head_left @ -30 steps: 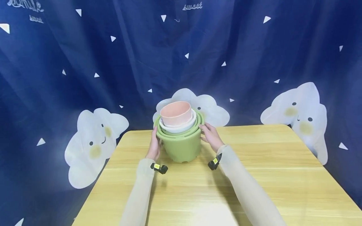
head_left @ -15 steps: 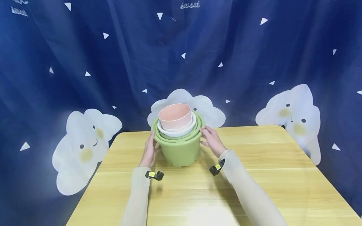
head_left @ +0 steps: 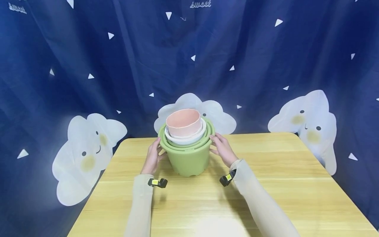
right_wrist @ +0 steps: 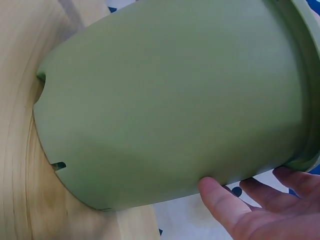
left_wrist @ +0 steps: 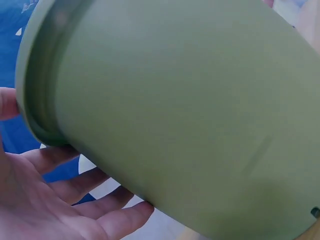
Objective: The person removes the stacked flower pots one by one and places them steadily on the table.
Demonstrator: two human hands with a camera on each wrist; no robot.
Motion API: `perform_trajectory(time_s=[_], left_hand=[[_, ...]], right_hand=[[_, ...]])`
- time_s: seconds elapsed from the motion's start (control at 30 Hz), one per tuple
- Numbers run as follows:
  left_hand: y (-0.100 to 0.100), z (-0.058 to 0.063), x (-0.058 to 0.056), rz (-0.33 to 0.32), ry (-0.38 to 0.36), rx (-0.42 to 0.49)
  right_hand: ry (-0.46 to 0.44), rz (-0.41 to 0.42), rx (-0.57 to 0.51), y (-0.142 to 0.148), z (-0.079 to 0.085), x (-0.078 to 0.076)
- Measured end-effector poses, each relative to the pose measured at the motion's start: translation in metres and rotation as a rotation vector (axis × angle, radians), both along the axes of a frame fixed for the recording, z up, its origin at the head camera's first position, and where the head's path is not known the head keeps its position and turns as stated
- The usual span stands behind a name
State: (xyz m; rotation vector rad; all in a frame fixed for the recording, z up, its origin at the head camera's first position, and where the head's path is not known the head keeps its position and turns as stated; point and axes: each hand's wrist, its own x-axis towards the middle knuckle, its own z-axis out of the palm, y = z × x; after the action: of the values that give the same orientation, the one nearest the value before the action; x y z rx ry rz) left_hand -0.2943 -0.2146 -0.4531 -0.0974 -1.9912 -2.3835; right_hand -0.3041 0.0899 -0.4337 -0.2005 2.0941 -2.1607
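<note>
In the head view a large green flower pot [head_left: 189, 159] stands on the wooden table [head_left: 266, 184], with another green rim nested inside it. A white pot [head_left: 185, 141] sits within these, and a pale pink pot [head_left: 183, 123] rises tilted at the top. My left hand [head_left: 152, 158] holds the left side, its thumb at the rim and fingertips against the wall below it. On the opposite side my right hand [head_left: 223, 148] grips the rim, with the thumb on top and fingers underneath. Small notches show along the base in the right wrist view.
Behind the table hangs a dark blue curtain [head_left: 142, 65] printed with white clouds and triangles. Each wrist wears a small black camera [head_left: 226, 178]. The table's far edge lies just beyond the pots.
The pot stack has come slightly nearer and lower in the head view. My left hand and wrist have shifted left and down, while the right hand stays at the rim.
</note>
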Motion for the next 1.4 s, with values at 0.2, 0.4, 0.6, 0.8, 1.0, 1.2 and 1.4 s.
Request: perform_trajectory(time_s=[0.2, 0.4, 0.6, 0.8, 1.0, 1.2, 1.4], left_hand=[[0.0, 0.004, -0.001, -0.001, -0.005, 0.014], [-0.002, 0.007, 0.002, 0.032, -0.013, 0.039], [-0.001, 0.008, 0.003, 0.017, 0.002, 0.014], [0.0, 0.008, 0.004, 0.044, -0.019, 0.033], [0.0, 0.008, 0.004, 0.045, -0.014, 0.029], [-0.001, 0.004, 0.004, 0.055, -0.016, 0.009], [-0.001, 0.006, 0.004, 0.047, -0.01, 0.008]], right_hand=[[0.014, -0.017, 0.026, 0.002, -0.002, -0.001], [0.014, -0.017, 0.031, 0.0, -0.004, -0.001], [0.025, -0.022, 0.033, 0.001, -0.004, 0.0], [0.02, -0.016, 0.034, 0.0, -0.007, -0.002], [0.015, -0.03, 0.055, 0.001, -0.006, -0.002], [-0.007, -0.027, 0.092, 0.003, 0.001, -0.002], [0.089, -0.061, 0.151, 0.015, 0.018, -0.003]])
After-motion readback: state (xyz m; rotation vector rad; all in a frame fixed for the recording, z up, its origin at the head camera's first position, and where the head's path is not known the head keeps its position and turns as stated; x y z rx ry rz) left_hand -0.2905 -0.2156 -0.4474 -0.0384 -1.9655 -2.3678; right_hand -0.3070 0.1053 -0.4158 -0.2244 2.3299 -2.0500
